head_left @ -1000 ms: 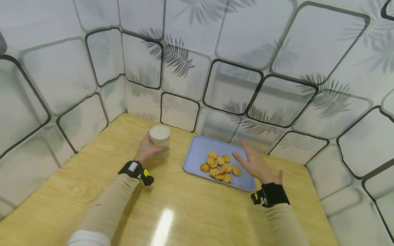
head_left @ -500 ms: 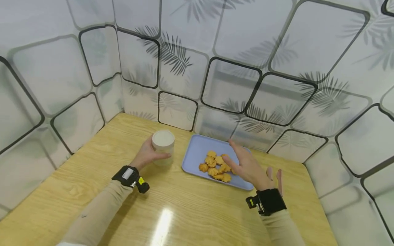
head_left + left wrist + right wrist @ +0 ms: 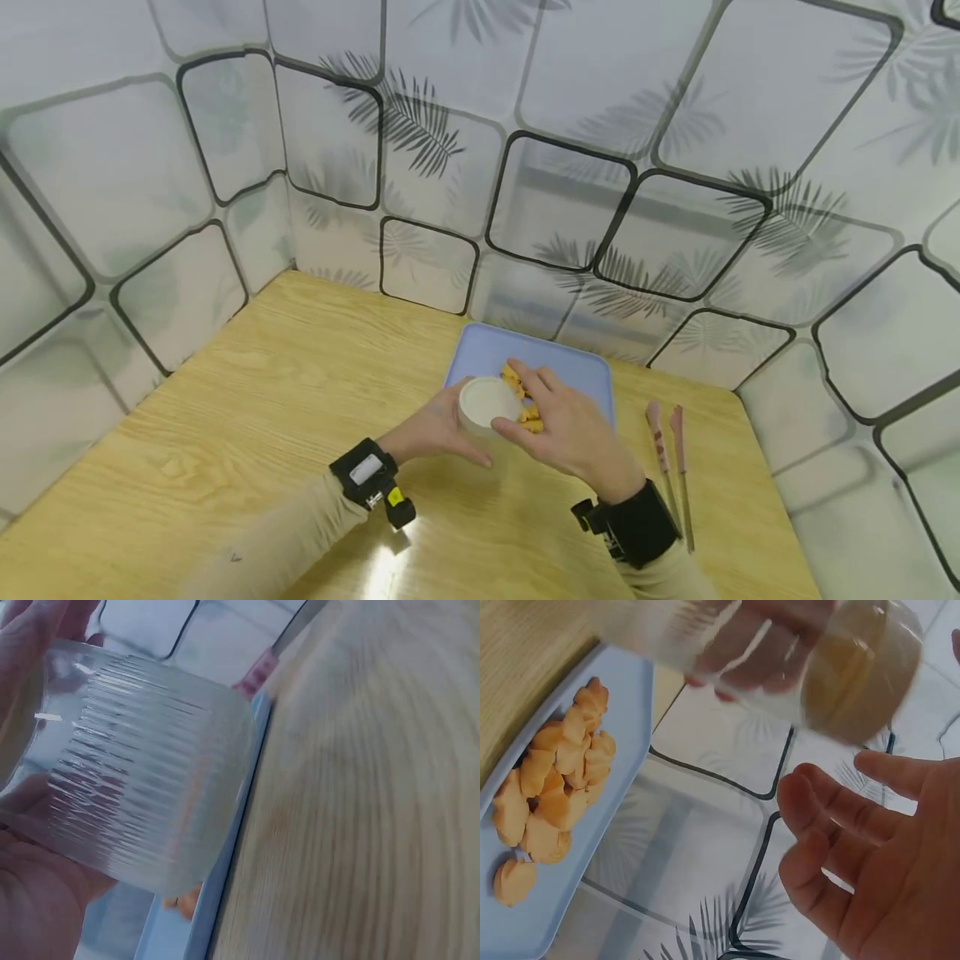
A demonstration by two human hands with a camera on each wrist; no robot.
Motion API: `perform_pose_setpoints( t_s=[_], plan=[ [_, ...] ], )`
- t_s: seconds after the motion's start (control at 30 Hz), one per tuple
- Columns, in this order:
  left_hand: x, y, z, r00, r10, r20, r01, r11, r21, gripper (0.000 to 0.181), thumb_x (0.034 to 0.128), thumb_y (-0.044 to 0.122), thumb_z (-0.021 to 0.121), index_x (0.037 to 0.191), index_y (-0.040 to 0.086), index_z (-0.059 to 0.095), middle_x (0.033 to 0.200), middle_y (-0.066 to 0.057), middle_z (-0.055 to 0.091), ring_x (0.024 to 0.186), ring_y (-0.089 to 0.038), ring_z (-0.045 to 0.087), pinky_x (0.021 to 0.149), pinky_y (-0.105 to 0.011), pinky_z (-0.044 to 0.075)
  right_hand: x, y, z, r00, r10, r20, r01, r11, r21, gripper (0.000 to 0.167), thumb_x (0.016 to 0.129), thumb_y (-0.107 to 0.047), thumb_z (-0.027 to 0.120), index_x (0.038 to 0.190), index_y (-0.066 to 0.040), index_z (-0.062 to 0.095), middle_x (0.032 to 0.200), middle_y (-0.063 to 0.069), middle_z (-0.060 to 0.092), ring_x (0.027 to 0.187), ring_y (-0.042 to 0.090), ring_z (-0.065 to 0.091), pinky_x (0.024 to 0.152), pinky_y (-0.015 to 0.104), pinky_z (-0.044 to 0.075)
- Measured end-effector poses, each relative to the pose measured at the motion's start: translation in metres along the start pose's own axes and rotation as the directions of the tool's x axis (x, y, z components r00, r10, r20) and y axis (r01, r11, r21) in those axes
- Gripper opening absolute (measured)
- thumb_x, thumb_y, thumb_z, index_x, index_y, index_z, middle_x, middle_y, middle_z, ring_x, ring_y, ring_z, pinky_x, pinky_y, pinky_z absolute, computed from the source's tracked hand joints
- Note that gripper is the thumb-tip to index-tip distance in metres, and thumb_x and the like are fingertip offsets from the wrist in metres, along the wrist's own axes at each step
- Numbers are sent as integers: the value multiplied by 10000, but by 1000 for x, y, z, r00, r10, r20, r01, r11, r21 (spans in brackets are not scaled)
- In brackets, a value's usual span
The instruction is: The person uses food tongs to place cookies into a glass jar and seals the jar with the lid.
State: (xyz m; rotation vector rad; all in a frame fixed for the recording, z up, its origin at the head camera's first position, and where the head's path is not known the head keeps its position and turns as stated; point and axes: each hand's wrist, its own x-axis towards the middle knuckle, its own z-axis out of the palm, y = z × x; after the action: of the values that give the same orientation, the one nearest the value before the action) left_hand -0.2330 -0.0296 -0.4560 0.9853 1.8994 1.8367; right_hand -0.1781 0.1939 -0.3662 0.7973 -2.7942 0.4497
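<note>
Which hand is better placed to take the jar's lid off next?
Probably the right hand: it holds nothing and is beside the lid, while the left hand grips the jar.

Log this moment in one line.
left hand: grips ribbed jar | right hand: near lid | cookies: on blue tray | pink-handled utensils: right of tray

We count two bare hands, one left hand (image 3: 435, 432) and one right hand (image 3: 573, 433), with two beige sleeves (image 3: 281, 529) and two black wrist straps (image 3: 643, 525), each bearing one small camera (image 3: 400, 510). We see one clear ribbed jar (image 3: 150, 772), one pale round lid (image 3: 489, 402), one blue rectangular tray (image 3: 573, 360) and one wooden table (image 3: 315, 358). Of cookies (image 3: 562, 780) we make out at least ten; they overlap too much for us to fix the number. We also count two pink handles (image 3: 679, 440) on two slim metal shafts (image 3: 686, 510).
</note>
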Motion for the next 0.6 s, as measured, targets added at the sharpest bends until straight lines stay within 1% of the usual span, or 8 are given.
perform_pose_setpoints(
  t_s=[0.1,0.2,0.3,0.4,0.5,0.6],
  plan=[
    [7,4,18,999,-5,37,4,1000,20,994,670,57,940,1498,101,391,1418,-98,557,1257,-229,555,1079,-407,463,-1,-6,5,999,-2,-47,-1,999,-47,801,870,-644,670,1508,-194,491,1172,65,627,721,153,608,559,274,508],
    [11,7,30,999,-9,41,7,999,53,1020,669,45,929,1520,108,370,1414,-100,559,1242,-212,560,1059,-360,473,-3,-11,10,997,5,-78,-12,996,-88,758,821,-674,695,1415,-221,570,1124,44,602,683,167,602,512,261,495],
    [11,7,39,999,-18,28,16,995,94,1011,663,71,936,1511,108,386,1389,-99,573,1225,-200,569,1039,-323,485,-6,-14,13,996,29,-82,-38,993,-114,674,813,-680,691,1308,-226,631,1066,26,582,664,162,582,500,261,479],
    [10,8,46,999,-28,16,26,994,105,1005,660,82,938,1507,102,397,1389,-104,575,1233,-213,571,1039,-311,486,-9,-16,14,996,51,-78,-60,991,-123,589,826,-659,690,1225,-227,659,1018,9,572,651,148,551,499,262,459],
    [7,7,53,999,-50,1,50,995,91,1020,654,77,939,1508,91,382,1384,-104,572,1222,-219,577,1014,-296,500,-14,-16,14,996,50,-76,-59,991,-122,553,835,-632,695,1201,-219,674,983,0,574,638,135,522,509,255,448],
    [6,2,61,999,-35,1,35,997,75,1047,664,64,934,1524,69,337,1414,-129,544,1243,-222,564,1019,-286,496,-20,-14,14,997,32,-76,-42,990,-132,542,837,-610,696,1192,-202,680,971,1,573,634,122,496,510,240,434]
  ],
)
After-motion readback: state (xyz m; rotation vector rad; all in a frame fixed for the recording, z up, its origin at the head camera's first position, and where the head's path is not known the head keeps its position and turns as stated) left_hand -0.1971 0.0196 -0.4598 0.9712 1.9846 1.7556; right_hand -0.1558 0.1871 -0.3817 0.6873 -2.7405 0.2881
